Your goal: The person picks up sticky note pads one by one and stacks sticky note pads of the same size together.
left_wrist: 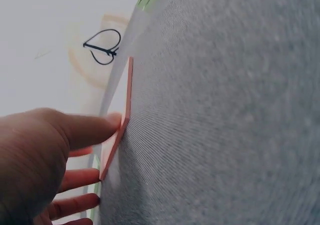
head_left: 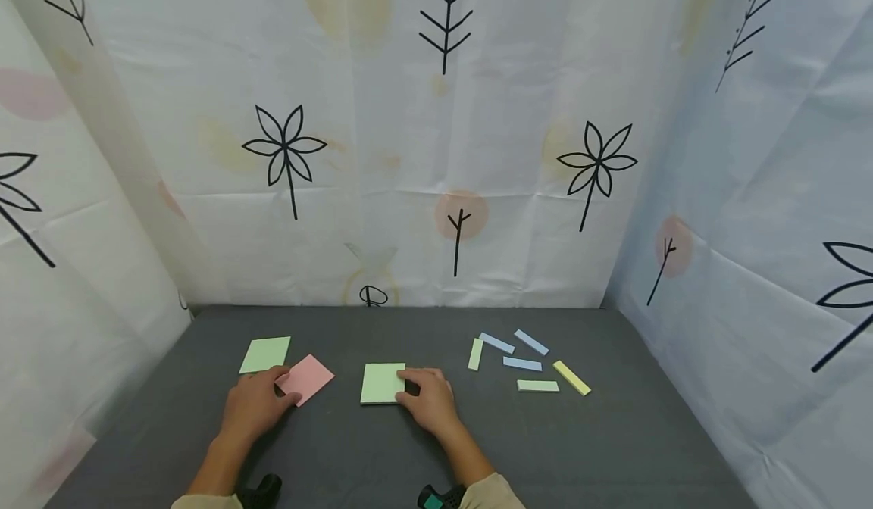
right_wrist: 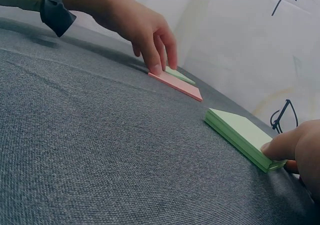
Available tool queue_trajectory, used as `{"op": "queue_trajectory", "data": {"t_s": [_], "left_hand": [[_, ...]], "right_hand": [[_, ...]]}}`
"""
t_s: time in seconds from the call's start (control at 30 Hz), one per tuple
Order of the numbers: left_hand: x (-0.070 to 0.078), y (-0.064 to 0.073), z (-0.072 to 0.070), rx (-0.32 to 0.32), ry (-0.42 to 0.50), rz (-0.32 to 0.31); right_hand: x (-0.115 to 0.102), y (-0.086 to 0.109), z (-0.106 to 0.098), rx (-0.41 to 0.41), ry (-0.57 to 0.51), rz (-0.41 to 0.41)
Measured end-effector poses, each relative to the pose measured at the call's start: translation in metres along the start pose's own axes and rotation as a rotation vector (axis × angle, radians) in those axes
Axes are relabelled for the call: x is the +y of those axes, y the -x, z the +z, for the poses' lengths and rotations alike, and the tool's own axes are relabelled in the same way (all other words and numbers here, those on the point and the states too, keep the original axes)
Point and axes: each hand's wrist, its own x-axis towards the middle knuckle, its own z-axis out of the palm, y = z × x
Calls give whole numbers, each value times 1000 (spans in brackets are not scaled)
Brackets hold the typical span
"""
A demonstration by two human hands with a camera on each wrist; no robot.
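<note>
A thin pink sticky note pad (head_left: 308, 379) lies on the dark grey cloth, turned at an angle. My left hand (head_left: 254, 404) pinches its near left side between thumb and fingers; in the left wrist view the thumb (left_wrist: 95, 131) lies against the pad. Just behind that hand is a flat green sticky note pad (head_left: 264, 354), partly covered by the fingers. In the middle sits a thicker light green sticky note pad (head_left: 380, 384), whose layered side shows in the right wrist view. My right hand (head_left: 431, 401) grips its right edge, thumb in front and fingers behind.
To the right lie several narrow strips: blue strips (head_left: 522, 363), green strips (head_left: 537, 386) and a yellow strip (head_left: 571, 378). White patterned cloth walls (head_left: 382, 251) stand around the back and both sides of the grey table (head_left: 614, 448).
</note>
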Motion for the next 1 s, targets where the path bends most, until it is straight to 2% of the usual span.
{"op": "queue_trajectory", "data": {"t_s": [0.07, 0.2, 0.37, 0.53, 0.73, 0.87, 1.0], "left_hand": [[1, 0, -2, -7, -1, -22], [3, 2, -2, 12, 64, -37], [4, 4, 2, 63, 154, -37], [3, 0, 6, 109, 222, -34], [-1, -5, 9, 154, 378, -69], [0, -5, 8, 140, 525, -114], [2, -6, 11, 170, 600, -154]], "right_hand": [[0, 0, 0, 1, -1, -1], [-1, 0, 0, -1, 1, -2], [-2, 0, 1, -6, 5, -1], [-1, 1, 0, 1, -5, 10], [1, 2, 0, 1, -1, 7], [1, 1, -1, 6, 1, 4], [0, 0, -1, 2, 5, 7]]}}
